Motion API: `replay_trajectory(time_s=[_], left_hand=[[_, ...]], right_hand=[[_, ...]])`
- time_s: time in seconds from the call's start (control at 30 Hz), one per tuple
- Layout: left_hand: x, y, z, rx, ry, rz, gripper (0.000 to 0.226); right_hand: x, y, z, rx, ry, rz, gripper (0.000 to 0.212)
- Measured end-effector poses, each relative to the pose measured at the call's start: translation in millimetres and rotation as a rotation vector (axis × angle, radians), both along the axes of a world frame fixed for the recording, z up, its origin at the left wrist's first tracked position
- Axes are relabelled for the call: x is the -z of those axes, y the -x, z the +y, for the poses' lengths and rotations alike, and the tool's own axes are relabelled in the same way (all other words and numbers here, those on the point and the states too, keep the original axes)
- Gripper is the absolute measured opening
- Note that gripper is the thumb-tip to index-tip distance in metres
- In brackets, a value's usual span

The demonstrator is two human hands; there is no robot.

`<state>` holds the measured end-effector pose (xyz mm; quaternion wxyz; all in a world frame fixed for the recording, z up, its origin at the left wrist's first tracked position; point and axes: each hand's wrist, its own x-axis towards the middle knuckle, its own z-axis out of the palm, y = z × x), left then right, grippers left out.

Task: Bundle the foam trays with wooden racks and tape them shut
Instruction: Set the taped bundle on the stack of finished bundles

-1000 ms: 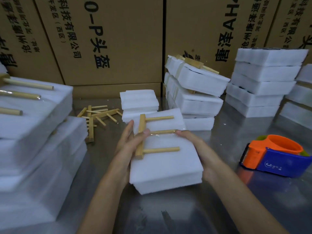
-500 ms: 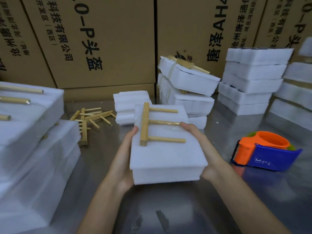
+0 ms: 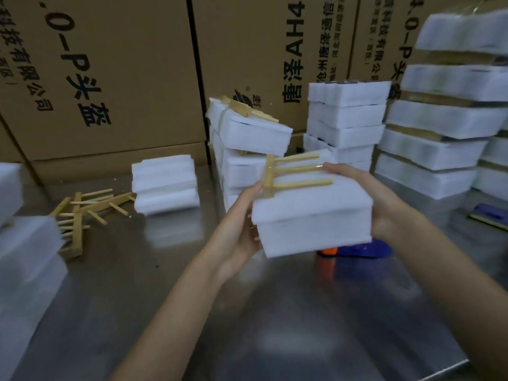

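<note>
white foam bundle [image 3: 310, 213], tan wooden rack [image 3: 288, 171], brown cartons [image 3: 110, 78]

The big brown cardboard carton [image 3: 104, 78] left of the dark seam carries sideways black print "0-P头盔" and smaller "有限公司". The brown carton [image 3: 261, 64] right of that seam shows "唐泽AH4" above a round black logo.

A packing warehouse: printed shipping cartons [image 3: 110, 78] wall a steel table [image 3: 275, 312].
</note>
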<state>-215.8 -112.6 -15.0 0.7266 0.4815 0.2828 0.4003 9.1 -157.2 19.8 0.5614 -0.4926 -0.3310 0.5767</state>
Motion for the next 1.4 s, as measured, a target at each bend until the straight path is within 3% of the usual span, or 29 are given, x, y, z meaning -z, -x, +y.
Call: replay_trajectory(time_s=[0.07,0.17,0.33,0.4,0.5,0.6,0.67,0.73,0.87,0.97,1.03,1.2,1.3,1.4], left_hand=[[-14,-30,4,0.043,-0.04,0.01,0.046],[-25,-73,18,0.075,-0.039,0.044,0.026],[-31,-140,62,-0.021,-0.034,0.146,0.04],[-26,-164,83,-0.037,-0.005,0.151,0.048],[-11,-197,118,-0.144,-0.028,0.184,0.052],[4,-220,150,-0.211,-0.073,0.248,0.073],[15,-230,167,-0.182,-0.071,0.274,0.079],[30,-236,180,-0.156,-0.064,0.315,0.075],[48,-247,188,-0.188,-0.103,0.455,0.071],[13,-270,186,-0.314,-0.377,0.512,0.062],[-28,-289,188,-0.358,-0.517,0.44,0.061],[-118,-320,211,-0.231,-0.558,0.462,0.087],[-128,-323,220,-0.139,-0.588,0.562,0.086],[-127,-319,222,-0.217,-0.622,0.482,0.065]], right_hand=[[-6,-28,2,0.086,-0.007,0.017,0.046],[-9,-62,14,0.21,0.015,0.032,0.031],[-5,-101,49,0.33,0.044,0.013,0.037],[0,-115,61,0.372,0.151,-0.136,0.046],[15,-138,77,0.372,0.34,-0.456,0.077],[29,-157,82,0.242,0.496,-0.71,0.094],[33,-172,82,0.111,0.571,-0.865,0.095],[28,-183,89,0.067,0.541,-1.074,0.08],[-8,-194,124,0.447,0.139,-1.402,0.05],[-48,-198,163,0.728,-0.172,-1.248,0.03],[-74,-207,188,0.858,-0.273,-1.042,0.039],[-112,-237,230,0.771,-0.13,-0.716,0.073],[-111,-239,237,0.704,-0.098,-0.614,0.064],[-103,-235,239,0.773,-0.202,-0.629,0.051]])
